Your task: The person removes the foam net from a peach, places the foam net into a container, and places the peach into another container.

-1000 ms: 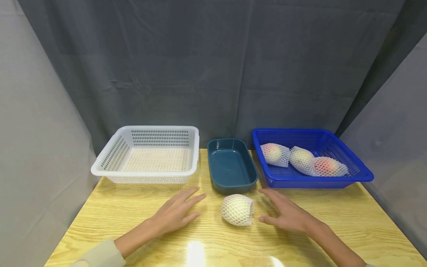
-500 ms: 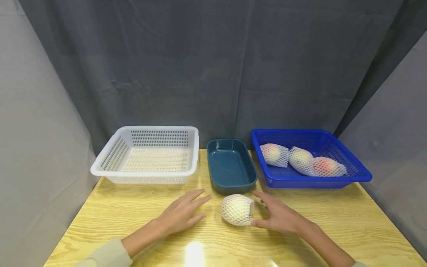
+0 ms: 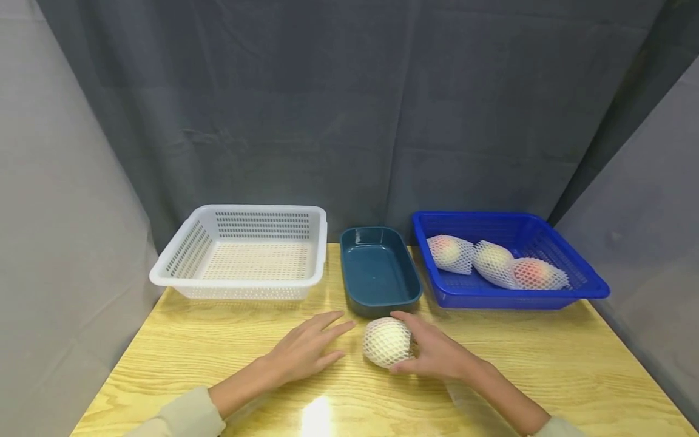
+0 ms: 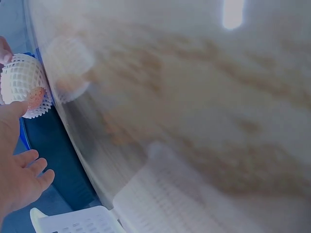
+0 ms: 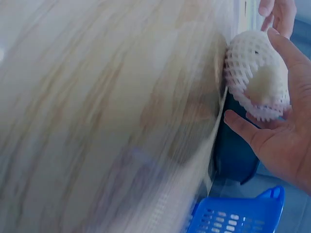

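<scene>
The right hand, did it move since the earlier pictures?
Yes. In the head view, the right hand has moved left, closer to the wrapped fruit, judged against the blue-green dish, which stays put.

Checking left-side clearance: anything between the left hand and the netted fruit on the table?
Nothing visible: only bare table shows between left hand and netted fruit. The right hand is at its opposite side.

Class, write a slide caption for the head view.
Right hand curled round foam-netted fruit near teal dish, left hand open.
</scene>
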`<state>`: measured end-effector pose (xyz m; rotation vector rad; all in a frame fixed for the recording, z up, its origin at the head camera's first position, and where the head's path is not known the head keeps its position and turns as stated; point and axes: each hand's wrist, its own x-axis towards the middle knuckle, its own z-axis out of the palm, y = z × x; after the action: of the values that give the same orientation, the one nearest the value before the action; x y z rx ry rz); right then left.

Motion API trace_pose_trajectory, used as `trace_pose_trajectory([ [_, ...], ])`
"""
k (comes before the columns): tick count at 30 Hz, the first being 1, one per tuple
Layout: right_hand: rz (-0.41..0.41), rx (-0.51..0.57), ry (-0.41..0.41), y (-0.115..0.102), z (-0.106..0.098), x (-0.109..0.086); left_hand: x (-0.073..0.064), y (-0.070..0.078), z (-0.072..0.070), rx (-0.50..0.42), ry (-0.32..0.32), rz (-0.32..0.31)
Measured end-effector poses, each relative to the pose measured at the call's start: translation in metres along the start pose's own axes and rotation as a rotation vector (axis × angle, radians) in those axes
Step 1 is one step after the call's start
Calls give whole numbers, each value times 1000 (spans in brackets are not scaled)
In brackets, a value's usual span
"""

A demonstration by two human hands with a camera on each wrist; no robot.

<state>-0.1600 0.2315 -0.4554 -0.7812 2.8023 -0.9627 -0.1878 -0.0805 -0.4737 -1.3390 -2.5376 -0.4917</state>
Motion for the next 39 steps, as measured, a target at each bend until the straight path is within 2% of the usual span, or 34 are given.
trace_pose_trajectory([
  [15,-40,-2,63,-5,8,6,7,2,-6,-2,3,-2],
  [20,-1,77,101,-5,6,4,10,3,-10,10,5,-1],
  [30,-2,213,161,-13,-1,3,21,2,-31,-36,83,-27],
  [33,-12,263,191,-16,-4,3,24,1,-39,-62,110,-15],
  [39,-31,407,229,-23,-10,5,28,2,-46,-84,131,25],
])
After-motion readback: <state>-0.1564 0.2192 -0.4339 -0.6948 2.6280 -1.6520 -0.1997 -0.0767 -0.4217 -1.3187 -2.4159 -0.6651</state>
